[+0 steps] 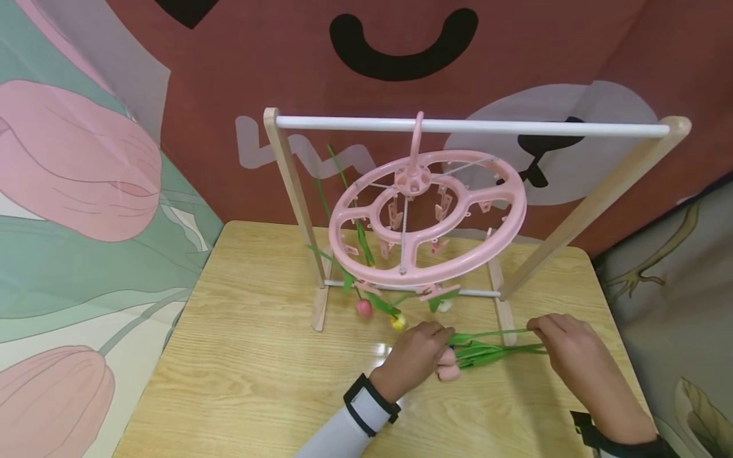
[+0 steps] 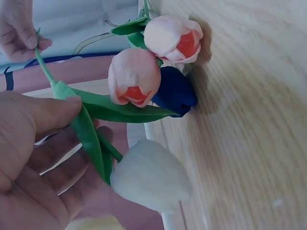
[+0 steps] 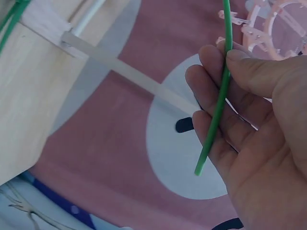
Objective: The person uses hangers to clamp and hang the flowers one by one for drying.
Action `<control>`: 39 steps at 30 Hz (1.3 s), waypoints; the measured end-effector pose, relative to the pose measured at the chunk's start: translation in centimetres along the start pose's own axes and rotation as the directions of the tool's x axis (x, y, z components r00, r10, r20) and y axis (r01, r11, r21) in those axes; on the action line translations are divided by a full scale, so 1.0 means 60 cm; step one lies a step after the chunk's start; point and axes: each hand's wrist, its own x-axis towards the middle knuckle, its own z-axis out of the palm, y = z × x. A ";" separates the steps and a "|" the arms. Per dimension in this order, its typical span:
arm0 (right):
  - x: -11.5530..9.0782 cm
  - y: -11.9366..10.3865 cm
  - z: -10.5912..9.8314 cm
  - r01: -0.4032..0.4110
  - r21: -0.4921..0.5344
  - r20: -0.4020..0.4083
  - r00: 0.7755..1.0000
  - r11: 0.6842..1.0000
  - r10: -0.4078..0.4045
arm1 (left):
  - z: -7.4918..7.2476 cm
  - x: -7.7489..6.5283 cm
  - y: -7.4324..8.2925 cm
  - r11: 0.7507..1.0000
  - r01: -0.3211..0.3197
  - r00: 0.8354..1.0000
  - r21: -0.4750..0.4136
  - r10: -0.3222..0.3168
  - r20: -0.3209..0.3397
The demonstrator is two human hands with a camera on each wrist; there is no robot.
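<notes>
A white artificial tulip is held between my two hands. My left hand pinches its green leaves just below the bloom, thumb on top. At the other end, the thumb and fingers of my right hand pinch the bare green stem. Beside the left hand lie two pink tulips and a dark blue tulip on the table, their stems pointing toward the right hand. In the head view the left hand hides the white bloom.
A pink round clip hanger hangs from the white bar of a wooden-legged rack. Beneath its ring show a dark pink tulip, a yellow tulip and a white bloom. The rack's right foot stands near the stems.
</notes>
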 end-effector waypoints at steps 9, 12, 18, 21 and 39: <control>0.020 -0.020 -0.019 0.040 -0.003 0.001 0.999 0.999 -0.040 | 0.008 -0.004 -0.002 0.985 0.075 0.997 -0.154 -0.079 -0.018; 0.030 -0.024 -0.026 0.080 0.003 -0.041 0.996 0.997 -0.080 | 0.009 -0.006 -0.005 0.971 0.103 0.994 -0.214 -0.109 -0.019; 0.052 -0.033 -0.054 0.037 0.007 -0.097 0.995 0.999 -0.036 | 0.014 -0.013 -0.012 0.978 0.133 0.990 -0.161 -0.140 -0.033; 0.062 -0.035 -0.067 -0.001 0.021 -0.136 0.991 1.000 0.004 | 0.017 -0.018 -0.016 0.974 0.159 0.985 -0.158 -0.167 -0.039; 0.110 -0.003 -0.069 -0.275 0.476 -0.062 0.937 0.836 0.344 | -0.014 -0.030 -0.024 0.898 0.175 0.977 -0.403 -0.210 -0.044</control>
